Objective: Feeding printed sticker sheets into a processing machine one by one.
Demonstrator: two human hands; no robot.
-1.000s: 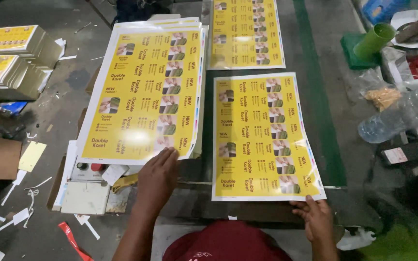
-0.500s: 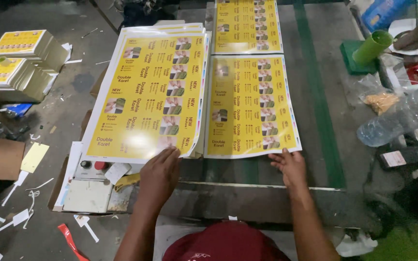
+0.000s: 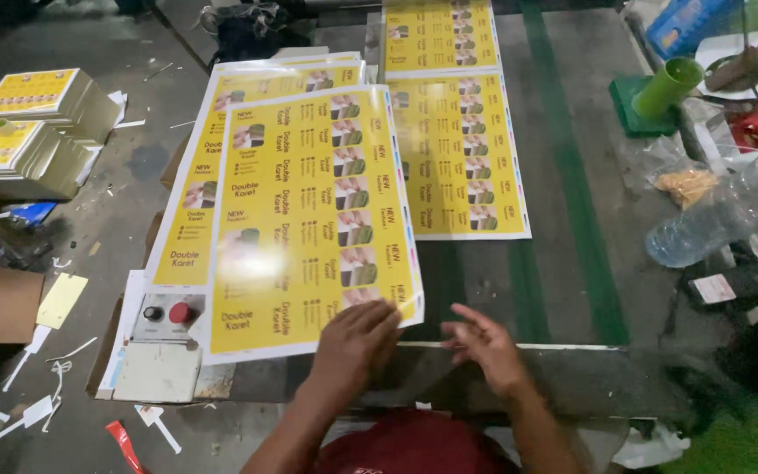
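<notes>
**Yellow printed sheet held at its near edge**

While the left hand presses its fingers on the near right corner of a glossy yellow printed sheet, the right hand hovers just beside that corner with fingers spread wide, holding nothing. Whether the left hand pinches the sheet or only rests flat on it cannot be told.

The sheet is large and rectangular with a white margin. It carries columns of small product pictures and dark lettering on yellow, with a thin strip of colour marks along its right edge. Glare from a lamp shows on its lower left part. It lies tilted, partly over a stack of like sheets on the left and partly over the dark worktable.

Four places with yellow sheets can be counted: the held one, the stack under it, one flat sheet to the right, and one farther sheet at the top. Two piles of small yellow-topped boxes sit at the far left. One grey control box shows two buttons, one black and one red. One clear plastic bottle lies at the right, near one green cup.
</notes>
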